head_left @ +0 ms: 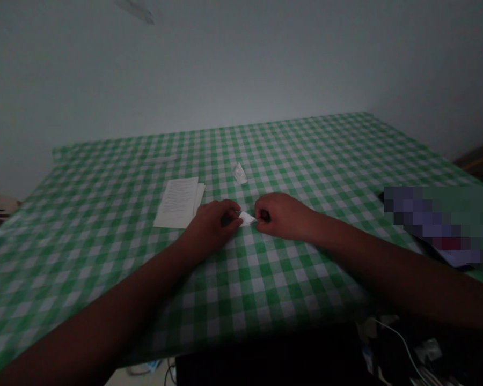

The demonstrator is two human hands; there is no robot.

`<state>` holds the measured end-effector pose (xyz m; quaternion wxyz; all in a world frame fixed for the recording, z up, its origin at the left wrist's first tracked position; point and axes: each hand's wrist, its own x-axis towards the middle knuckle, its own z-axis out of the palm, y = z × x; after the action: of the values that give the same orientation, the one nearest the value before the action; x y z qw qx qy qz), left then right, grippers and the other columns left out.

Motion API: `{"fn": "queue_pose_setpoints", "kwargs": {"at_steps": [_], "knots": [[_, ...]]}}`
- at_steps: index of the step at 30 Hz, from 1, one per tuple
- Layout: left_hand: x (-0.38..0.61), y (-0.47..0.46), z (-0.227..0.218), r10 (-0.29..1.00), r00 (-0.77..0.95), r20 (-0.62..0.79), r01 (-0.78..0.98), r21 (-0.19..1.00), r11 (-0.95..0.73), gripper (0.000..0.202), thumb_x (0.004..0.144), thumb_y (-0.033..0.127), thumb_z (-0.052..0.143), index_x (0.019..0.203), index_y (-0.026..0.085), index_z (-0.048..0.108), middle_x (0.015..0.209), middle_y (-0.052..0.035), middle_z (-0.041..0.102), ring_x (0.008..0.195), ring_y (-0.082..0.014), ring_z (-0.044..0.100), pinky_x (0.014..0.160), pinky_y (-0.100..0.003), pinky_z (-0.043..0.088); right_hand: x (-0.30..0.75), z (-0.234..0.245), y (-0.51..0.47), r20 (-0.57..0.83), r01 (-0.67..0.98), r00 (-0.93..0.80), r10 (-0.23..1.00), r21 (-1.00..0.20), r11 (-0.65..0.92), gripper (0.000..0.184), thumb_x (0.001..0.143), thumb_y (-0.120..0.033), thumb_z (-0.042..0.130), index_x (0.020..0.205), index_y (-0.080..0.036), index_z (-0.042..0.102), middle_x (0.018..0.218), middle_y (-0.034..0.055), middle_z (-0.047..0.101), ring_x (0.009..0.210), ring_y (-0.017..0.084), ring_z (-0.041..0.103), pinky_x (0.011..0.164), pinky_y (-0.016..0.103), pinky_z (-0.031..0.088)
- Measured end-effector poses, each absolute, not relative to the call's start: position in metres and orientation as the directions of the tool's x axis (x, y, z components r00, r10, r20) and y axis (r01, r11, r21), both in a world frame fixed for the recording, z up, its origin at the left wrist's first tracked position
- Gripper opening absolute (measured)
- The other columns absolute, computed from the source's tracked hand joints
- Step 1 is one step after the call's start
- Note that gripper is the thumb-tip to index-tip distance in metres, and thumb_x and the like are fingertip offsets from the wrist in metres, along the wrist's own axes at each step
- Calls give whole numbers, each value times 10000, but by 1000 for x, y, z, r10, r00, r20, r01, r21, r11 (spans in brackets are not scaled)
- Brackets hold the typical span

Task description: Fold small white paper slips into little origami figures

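Between my two hands is a small piece of folded white paper, pointed toward the right. My left hand pinches its left side between thumb and fingers. The fingers of my right hand are curled closed on its right tip. Just beyond the hands lies another small folded paper, roughly triangular. Left of my left hand rests a stack of printed paper sheets, its lower right corner partly behind the hand.
A green and white checked cloth covers the table, which reaches back to a plain wall. At the right edge a dark flat object is mostly blurred out. Cables and clutter show below the front edge.
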<state>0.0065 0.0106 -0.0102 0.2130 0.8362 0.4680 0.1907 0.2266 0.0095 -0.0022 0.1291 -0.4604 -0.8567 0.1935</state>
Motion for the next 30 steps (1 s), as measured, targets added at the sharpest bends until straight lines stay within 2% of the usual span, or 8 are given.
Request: {"fn": "queue_pose_setpoints", "kwargs": {"at_steps": [4, 5, 8, 10, 14, 18, 26, 30], "knots": [[5, 9, -8, 864, 496, 86, 679, 583, -447, 230, 872, 329, 631, 1083, 237, 619, 846, -6, 710, 797, -190, 666, 756, -347, 513, 230, 1, 10, 88, 696, -577, 812, -466, 545, 32, 797, -195, 617, 768, -181, 619, 775, 17, 626, 697, 141, 543, 632, 273, 386], [5, 9, -8, 868, 491, 71, 670, 606, -428, 237, 872, 333, 632, 1089, 238, 613, 827, 3, 713, 765, -179, 669, 736, -331, 516, 230, 2, 10, 138, 668, -593, 793, -466, 580, 26, 804, -175, 606, 815, -174, 630, 817, 28, 633, 742, 150, 560, 669, 277, 409], [5, 8, -7, 881, 471, 52, 654, 649, -388, 272, 869, 331, 636, 1121, 237, 594, 786, 21, 716, 697, -157, 670, 702, -304, 520, 225, 4, 3, 269, 567, -667, 695, -422, 707, 172, 849, -126, 556, 995, -139, 646, 985, 80, 648, 942, 188, 588, 843, 318, 451], [6, 7, -8, 883, 465, 60, 651, 652, -387, 298, 859, 322, 642, 1138, 234, 589, 779, 24, 719, 691, -155, 672, 705, -301, 523, 220, 5, -4, 237, 554, -710, 663, -394, 733, 223, 895, -116, 502, 1064, -126, 647, 1042, 101, 656, 981, 196, 593, 889, 340, 461], [4, 5, -4, 866, 493, 84, 645, 633, -429, 324, 853, 312, 632, 1165, 229, 599, 843, 5, 730, 762, -170, 685, 755, -318, 527, 215, 7, -16, 125, 633, -719, 684, -287, 719, 281, 917, -113, 470, 1130, -89, 651, 1095, 143, 662, 1010, 237, 599, 925, 400, 466], [-5, 8, 3, 840, 541, 36, 634, 639, -436, 324, 884, 315, 576, 1191, 211, 591, 870, -4, 723, 753, -170, 675, 756, -326, 532, 215, 7, -18, 110, 632, -745, 658, -202, 748, 299, 950, -156, 454, 1167, -95, 650, 1160, 151, 649, 1089, 268, 568, 938, 440, 454], [-17, 19, 3, 615, 771, 164, 460, 524, -717, 237, 892, 230, 572, 1114, 231, 654, 1118, -54, 659, 1084, -209, 599, 992, -392, 473, 215, 13, -24, 73, 656, -743, 665, -116, 746, 327, 969, -181, 438, 1236, -117, 617, 1184, 145, 640, 1069, 283, 537, 894, 450, 430], [-18, 22, 1, 576, 794, 195, 399, 547, -735, 196, 895, 223, 591, 1068, 227, 684, 1176, -69, 644, 1113, -211, 590, 998, -376, 467, 214, 14, -27, 79, 684, -723, 687, -64, 727, 322, 979, -239, 449, 1222, -133, 630, 1138, 140, 640, 1053, 302, 512, 845, 448, 412]]}}
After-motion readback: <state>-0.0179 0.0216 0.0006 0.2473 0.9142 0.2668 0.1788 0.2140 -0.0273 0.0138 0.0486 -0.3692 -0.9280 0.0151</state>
